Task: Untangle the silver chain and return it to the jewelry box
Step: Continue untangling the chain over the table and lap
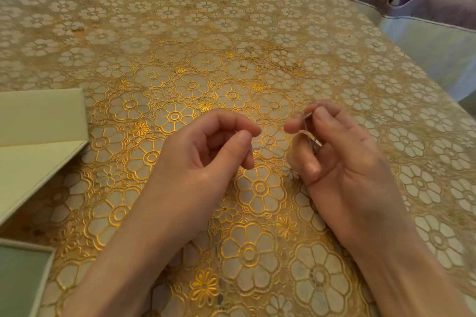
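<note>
Head view looks down on two bare forearms reaching in from the near edge of the worktop (231, 33), which wears a gold flower-patterned cloth. Left hand (206, 159) has its thumb and forefinger pressed together in a pinch grip on one end of the silver chain (268, 150); the other fingers curl loosely beneath. Right hand (342, 162) pinches the chain too, thumb against forefinger, with a short bright stretch showing between the fingertips and a fine loop hanging behind the palm. Between the two grips the chain runs as one thin, slack strand, its long axis lying left to right, just above the cloth. It is too fine to tell whether a knot remains. Both hands sit level and near each other, so my judgement is that drawing them apart along that axis would show any snag. Jewelry box (41, 126), pale green and open, lies at the left edge, nearer the left hand.
</note>
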{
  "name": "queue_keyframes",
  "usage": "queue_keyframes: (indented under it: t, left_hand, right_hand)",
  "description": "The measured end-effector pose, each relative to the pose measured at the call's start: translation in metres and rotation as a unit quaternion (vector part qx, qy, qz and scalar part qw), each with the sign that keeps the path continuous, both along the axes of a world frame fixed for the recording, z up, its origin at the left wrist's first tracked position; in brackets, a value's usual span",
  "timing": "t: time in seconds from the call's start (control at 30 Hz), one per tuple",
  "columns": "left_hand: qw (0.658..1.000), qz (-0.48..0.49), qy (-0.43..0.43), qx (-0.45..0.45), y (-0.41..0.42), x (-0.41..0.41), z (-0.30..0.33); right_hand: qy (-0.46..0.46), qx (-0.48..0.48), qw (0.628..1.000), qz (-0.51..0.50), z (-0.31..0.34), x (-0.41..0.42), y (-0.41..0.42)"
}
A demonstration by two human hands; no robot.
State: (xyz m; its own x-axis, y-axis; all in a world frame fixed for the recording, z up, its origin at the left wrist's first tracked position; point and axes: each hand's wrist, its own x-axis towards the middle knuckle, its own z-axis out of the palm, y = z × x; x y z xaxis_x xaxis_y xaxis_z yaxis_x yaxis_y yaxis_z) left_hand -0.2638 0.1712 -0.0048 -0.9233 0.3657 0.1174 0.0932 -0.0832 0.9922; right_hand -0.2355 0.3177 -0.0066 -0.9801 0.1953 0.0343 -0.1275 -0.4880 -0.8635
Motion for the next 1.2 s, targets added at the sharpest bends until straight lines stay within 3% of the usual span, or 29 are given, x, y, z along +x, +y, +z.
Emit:
queue_keyframes:
  t: [0.4, 0.6, 0.7, 0.87, 1.2]
  left_hand:
    - [0.998, 0.042, 0.039, 0.022, -0.002, 0.000, 0.000]
    - [0.987, 0.137, 0.055, 0.061, -0.009, -0.005, -0.003]
    - [0.983, 0.166, 0.082, 0.008, -0.007, -0.003, -0.001]
    - [0.982, 0.096, 0.129, -0.095, 0.007, 0.005, 0.000]
    - [0.978, 0.040, 0.141, -0.151, 0.006, 0.002, -0.006]
  right_hand:
    - [-0.004, -0.044, 0.999, 0.001, 0.004, 0.002, 0.001]
    - [0.000, -0.046, 0.999, -0.001, 0.004, 0.002, 0.001]
    - [0.016, -0.015, 1.000, 0.008, 0.002, 0.002, 0.000]
    - [0.020, 0.029, 0.999, 0.017, 0.001, 0.003, -0.002]
    - [0.018, 0.063, 0.995, 0.071, 0.002, 0.006, 0.001]
